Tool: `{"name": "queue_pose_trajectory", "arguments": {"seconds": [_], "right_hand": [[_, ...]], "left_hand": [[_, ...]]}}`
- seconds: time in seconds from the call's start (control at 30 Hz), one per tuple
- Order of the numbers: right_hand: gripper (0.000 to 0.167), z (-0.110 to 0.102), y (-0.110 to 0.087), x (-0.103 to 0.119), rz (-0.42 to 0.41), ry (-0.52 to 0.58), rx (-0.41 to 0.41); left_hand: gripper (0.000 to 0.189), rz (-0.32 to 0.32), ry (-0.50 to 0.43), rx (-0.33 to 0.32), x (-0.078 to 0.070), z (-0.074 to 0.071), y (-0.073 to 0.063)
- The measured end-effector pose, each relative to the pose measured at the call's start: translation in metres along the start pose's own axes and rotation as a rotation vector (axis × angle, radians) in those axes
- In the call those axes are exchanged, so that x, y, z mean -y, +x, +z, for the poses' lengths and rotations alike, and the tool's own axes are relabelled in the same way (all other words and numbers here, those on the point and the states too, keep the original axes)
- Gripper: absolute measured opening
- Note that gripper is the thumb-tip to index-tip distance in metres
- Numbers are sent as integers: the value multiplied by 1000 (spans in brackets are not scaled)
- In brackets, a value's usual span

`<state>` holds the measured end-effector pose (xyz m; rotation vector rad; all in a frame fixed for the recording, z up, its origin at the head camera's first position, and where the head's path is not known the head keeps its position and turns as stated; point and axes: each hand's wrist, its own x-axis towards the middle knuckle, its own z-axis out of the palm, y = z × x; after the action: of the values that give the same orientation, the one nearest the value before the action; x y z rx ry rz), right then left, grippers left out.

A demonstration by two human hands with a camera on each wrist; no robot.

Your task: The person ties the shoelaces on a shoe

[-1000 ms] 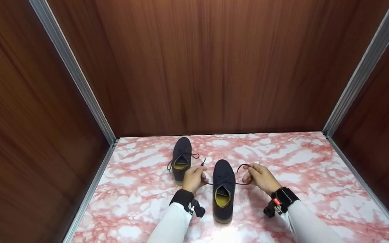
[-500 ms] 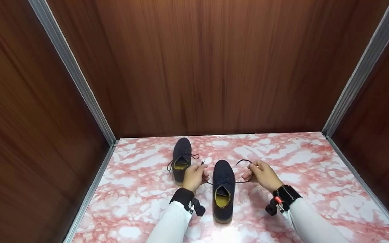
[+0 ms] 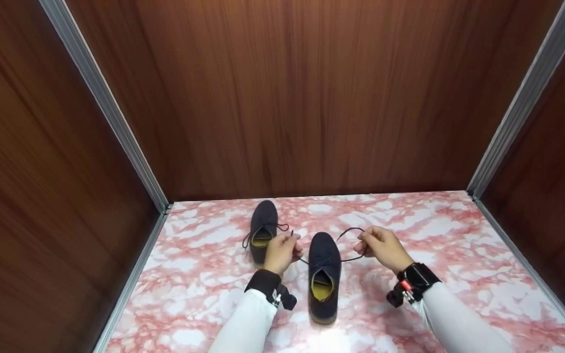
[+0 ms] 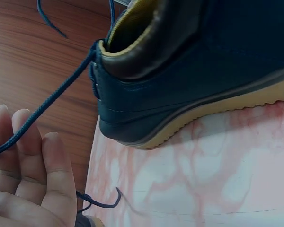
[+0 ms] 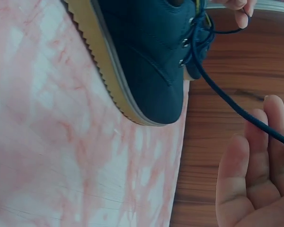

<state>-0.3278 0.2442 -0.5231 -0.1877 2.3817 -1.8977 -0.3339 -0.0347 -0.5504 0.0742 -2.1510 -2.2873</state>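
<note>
A dark navy lace-up shoe (image 3: 324, 252) with a yellow lining stands upright, toe pointing away, between the two hands. To its left, my left hand (image 3: 281, 253) pinches one end of its shoelace (image 4: 57, 94). My right hand (image 3: 384, 246) pinches the other end on the right, and the lace tip (image 3: 348, 230) arcs out above the fingers. Both lace ends rise from the eyelets; in the right wrist view, the right length of shoelace (image 5: 227, 98) crosses the fingers (image 5: 259, 156). The pinching tips themselves fall outside both wrist views.
A matching shoe (image 3: 264, 215) stands farther back on the left, its laces in loose loops, partly behind my left hand. The surface (image 3: 204, 304) is red-and-white marbled. Brown wood-grain panels (image 3: 282, 98) with grey metal corner strips (image 3: 115, 113) enclose the back and sides.
My right hand has moved slightly up and away, so its lace now slants upward from the shoe. My left hand has risen a little. The shoes have stayed in place.
</note>
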Motion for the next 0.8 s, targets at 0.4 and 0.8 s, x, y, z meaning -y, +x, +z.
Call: {"name": "queue_pose_trajectory", "arguments": {"seconds": [0.4, 0.8], "right_hand": [[23, -2, 5, 8, -35, -74, -47], [22, 4, 5, 17, -72, -74, -49]], "left_hand": [[24, 51, 49, 27, -7, 0, 0], [22, 79, 45, 46, -15, 2, 0]]}}
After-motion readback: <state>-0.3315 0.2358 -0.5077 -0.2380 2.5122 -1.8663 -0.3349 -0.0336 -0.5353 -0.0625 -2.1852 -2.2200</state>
